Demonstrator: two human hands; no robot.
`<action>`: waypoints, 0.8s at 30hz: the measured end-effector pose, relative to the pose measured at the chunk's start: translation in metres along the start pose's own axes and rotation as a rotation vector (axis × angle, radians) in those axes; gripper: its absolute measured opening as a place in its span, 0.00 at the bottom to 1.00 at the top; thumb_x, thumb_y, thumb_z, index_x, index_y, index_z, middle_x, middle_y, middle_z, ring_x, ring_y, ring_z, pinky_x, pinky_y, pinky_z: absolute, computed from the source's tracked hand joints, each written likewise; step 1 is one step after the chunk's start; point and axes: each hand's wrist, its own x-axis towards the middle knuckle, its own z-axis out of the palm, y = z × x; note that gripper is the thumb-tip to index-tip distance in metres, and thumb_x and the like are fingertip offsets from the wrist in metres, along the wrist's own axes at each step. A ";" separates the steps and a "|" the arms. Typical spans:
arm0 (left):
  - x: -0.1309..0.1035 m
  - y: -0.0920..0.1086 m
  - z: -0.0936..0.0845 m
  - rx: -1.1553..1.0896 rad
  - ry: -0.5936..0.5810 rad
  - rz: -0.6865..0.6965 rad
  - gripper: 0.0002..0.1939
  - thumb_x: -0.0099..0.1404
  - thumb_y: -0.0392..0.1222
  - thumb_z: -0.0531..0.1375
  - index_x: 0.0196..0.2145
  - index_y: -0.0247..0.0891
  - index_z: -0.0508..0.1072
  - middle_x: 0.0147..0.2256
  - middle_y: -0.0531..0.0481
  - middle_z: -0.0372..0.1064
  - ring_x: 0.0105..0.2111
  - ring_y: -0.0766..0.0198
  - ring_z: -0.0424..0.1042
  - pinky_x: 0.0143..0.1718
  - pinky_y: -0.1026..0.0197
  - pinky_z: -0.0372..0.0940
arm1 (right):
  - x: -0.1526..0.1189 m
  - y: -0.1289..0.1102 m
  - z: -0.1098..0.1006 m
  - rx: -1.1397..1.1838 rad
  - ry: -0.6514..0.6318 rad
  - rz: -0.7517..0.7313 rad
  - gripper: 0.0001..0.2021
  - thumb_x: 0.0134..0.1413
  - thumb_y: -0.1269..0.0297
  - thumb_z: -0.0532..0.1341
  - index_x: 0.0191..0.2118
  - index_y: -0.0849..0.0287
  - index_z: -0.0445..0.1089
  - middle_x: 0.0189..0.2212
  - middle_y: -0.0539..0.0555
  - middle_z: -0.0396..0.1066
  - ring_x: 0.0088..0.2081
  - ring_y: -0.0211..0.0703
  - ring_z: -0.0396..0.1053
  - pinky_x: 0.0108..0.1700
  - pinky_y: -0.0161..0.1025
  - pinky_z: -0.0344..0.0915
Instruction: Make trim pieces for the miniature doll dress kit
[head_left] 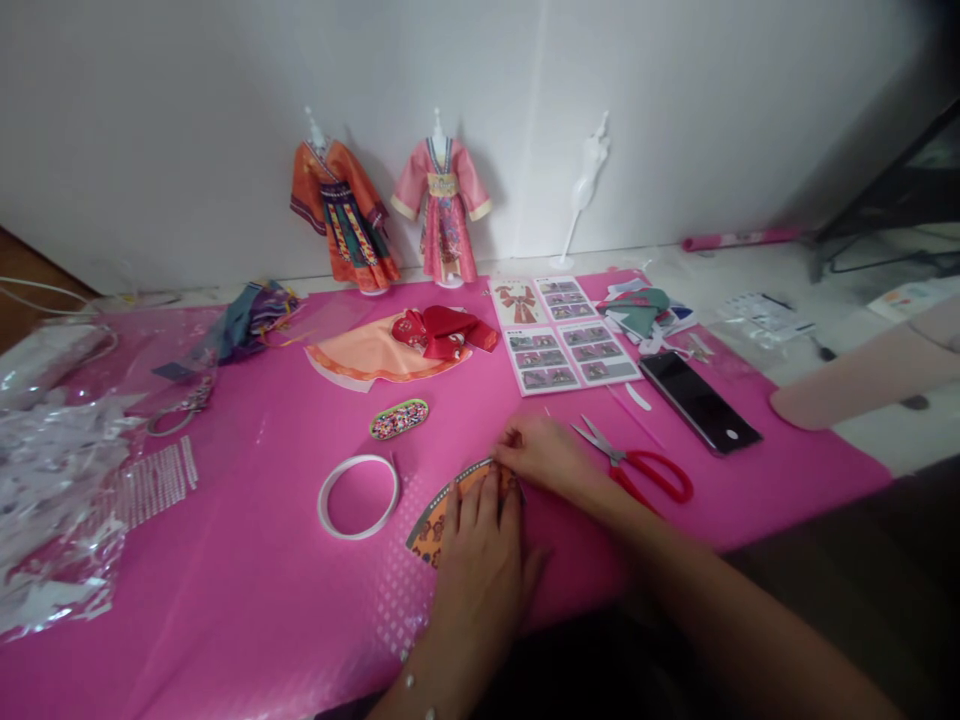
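Observation:
An orange patterned fabric piece (429, 530) with a dark, dotted curved edge lies on the pink table cover (247, 590). Spread flat on top of it is my left hand (480, 550), fingers pointing away from me. My right hand (536, 452) is closed at the upper right end of the curved edge, thumb and fingers pinched together; what sits between the fingertips is too small to make out. To the left lies a white roll of tape (322, 500). Red-handled scissors (637, 465) rest partly open beside my right forearm.
A green tray of colourful beads (400, 419), peach and red fabric (375, 350), an instruction sheet (566, 340) and a black phone (697, 402) lie around. Two dressed mannequins (341, 220) and a bare one (589, 180) stand behind. Plastic bags (60, 480) cover the left side.

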 end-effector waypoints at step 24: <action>0.062 -0.044 -0.047 -0.200 -0.194 -0.120 0.09 0.67 0.33 0.52 0.38 0.35 0.73 0.38 0.43 0.70 0.41 0.54 0.69 0.44 0.53 0.64 | 0.001 0.021 0.009 0.528 0.085 -0.018 0.12 0.58 0.56 0.52 0.28 0.57 0.61 0.16 0.44 0.61 0.18 0.34 0.58 0.23 0.32 0.55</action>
